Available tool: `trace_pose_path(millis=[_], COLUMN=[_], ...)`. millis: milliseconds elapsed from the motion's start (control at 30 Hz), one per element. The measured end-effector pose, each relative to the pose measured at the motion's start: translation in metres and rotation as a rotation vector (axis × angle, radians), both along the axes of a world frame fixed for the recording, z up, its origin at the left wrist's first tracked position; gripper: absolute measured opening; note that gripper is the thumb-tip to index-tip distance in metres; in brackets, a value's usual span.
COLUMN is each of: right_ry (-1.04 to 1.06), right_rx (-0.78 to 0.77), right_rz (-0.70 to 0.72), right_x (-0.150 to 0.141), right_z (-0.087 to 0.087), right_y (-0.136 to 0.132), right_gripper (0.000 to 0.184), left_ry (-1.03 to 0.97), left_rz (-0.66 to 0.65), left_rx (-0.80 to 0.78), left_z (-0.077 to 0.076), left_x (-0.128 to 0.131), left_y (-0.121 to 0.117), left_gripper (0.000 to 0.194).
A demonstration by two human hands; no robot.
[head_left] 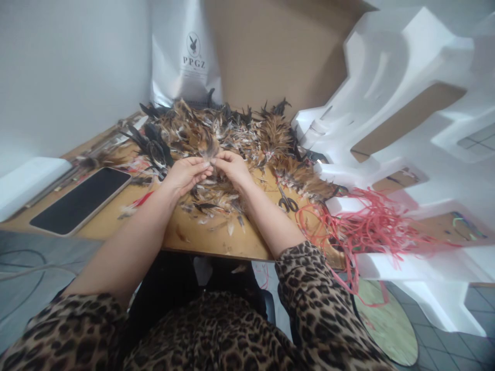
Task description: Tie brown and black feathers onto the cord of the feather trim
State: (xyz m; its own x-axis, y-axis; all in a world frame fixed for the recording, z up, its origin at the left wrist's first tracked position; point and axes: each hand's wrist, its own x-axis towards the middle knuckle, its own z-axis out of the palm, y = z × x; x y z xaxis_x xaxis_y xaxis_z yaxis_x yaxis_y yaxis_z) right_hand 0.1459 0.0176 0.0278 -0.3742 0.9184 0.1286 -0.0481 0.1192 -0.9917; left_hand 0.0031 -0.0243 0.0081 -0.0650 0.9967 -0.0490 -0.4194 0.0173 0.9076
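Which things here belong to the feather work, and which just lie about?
Probably the job:
feather bunch, pinched by left hand and right hand
feather pile
scissors
perhaps red strips

Seemingly lying about:
phone
printed bag
white foam pieces

silver bag (181, 80), "PPGZ" lettering (194, 63), rabbit-head logo (194, 45) above, smaller print (194, 73) illegible

Feathers (274, 134): soft, wispy. Surface (209, 243): smooth, wood-like; phone (81, 201): glossy screen. Moulded foam (402, 67): matt; strips (371, 226): plastic-looking, thin.
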Motion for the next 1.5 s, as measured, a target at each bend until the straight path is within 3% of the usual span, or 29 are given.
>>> trace_pose_path(millis=[300, 500, 633, 733, 833, 967, 1133, 1267, 1500], right_ry=[0.025, -0.237, -0.368, -0.484, -0.532, -0.316, -0.083, 0.023, 0.025], right_rx=[0.013, 0.133, 0.225, 0.394, 0.500, 0.249, -0.050, -0.122, -0.086], right_rz=[0.036, 0.230, 0.312, 0.276, 0.149, 0.042, 0.041, 0.065, 0.053], right_x=[0.001, 0.024, 0.026, 0.020, 0.016, 0.017, 0.019, 0.017, 0.011], right_z=[0.000, 0.003, -0.009, -0.019, -0.019, -0.009, -0.002, -0.005, -0.002], right_y=[0.003, 0.022, 0.028, 0.026, 0.023, 0.020, 0.019, 0.022, 0.014], right_gripper=[0.022, 0.021, 0.027, 0.021, 0.015, 0.022, 0.031, 0.033, 0.028], left_ry=[0.062, -0.078, -0.128, -0.149, -0.135, -0.112, -0.103, -0.126, -0.073], left_rz=[-0.016, 0.070, 0.078, 0.071, 0.056, 0.041, 0.001, 0.017, -0.054], left_rx=[0.010, -0.048, -0.041, -0.027, -0.039, -0.116, -0.153, -0.123, -0.090], left_z=[-0.002, 0.001, -0.001, -0.002, -0.001, 0.000, -0.005, -0.005, 0.000], left_x=[0.001, -0.002, -0.003, -0.004, -0.004, -0.004, -0.005, -0.004, -0.001], left_y=[-0.001, 0.002, 0.003, 0.003, 0.003, 0.002, 0.003, 0.003, -0.001], left_gripper=[0.009, 0.005, 0.007, 0.008, 0.008, 0.008, 0.007, 0.006, 0.004])
